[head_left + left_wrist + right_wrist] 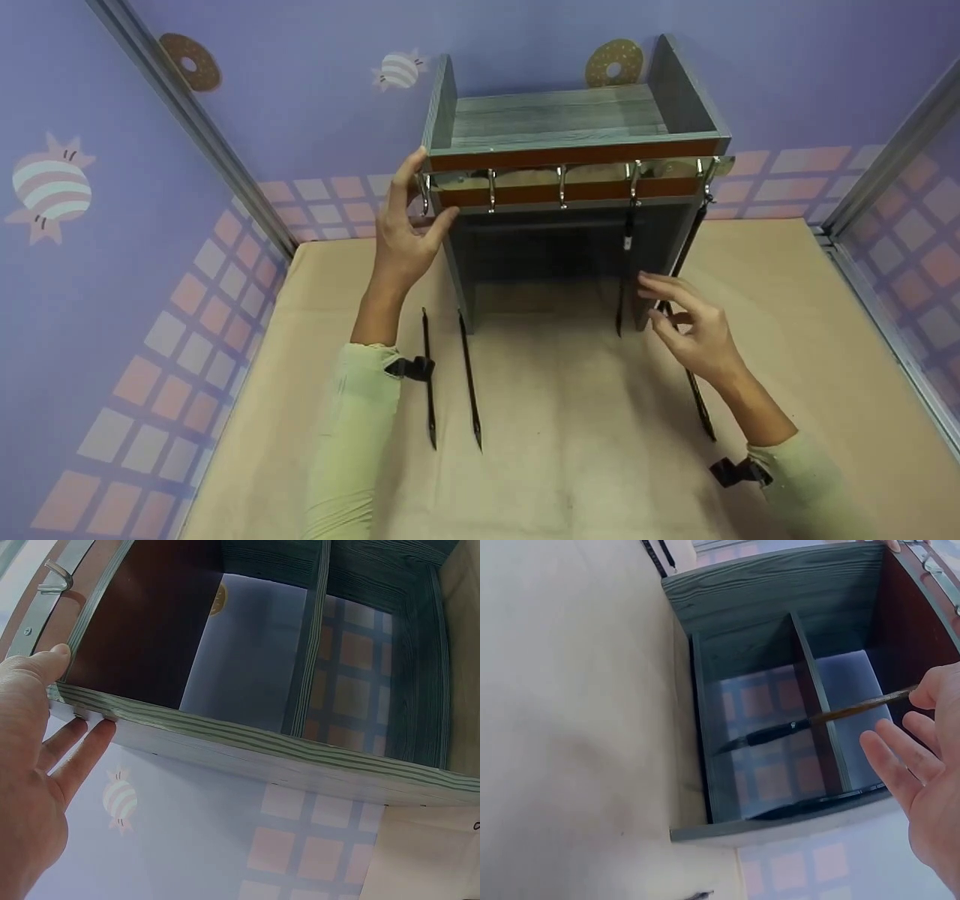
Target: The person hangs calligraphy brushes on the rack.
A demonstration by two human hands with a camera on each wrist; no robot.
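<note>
A grey wooden shelf (570, 120) with a rail of silver hooks (562, 176) stands on the tan table (585, 465). My left hand (424, 199) grips its upper left corner, thumb on the front and fingers behind the side panel (262, 742). Two black brushes hang from the right-hand hooks, one (626, 277) inside the opening and one (686, 251) by the right leg. My right hand (664, 304) hovers with loose, straight fingers beside that leg. In the right wrist view the hand (900, 720) holds nothing, with a hanging brush (817, 718) just past its fingers.
Two brushes (429, 382) (470, 382) lie side by side on the table under my left forearm. A third brush (697, 397) lies under my right wrist. Purple patterned walls (112, 225) with metal corner posts close in the table on three sides.
</note>
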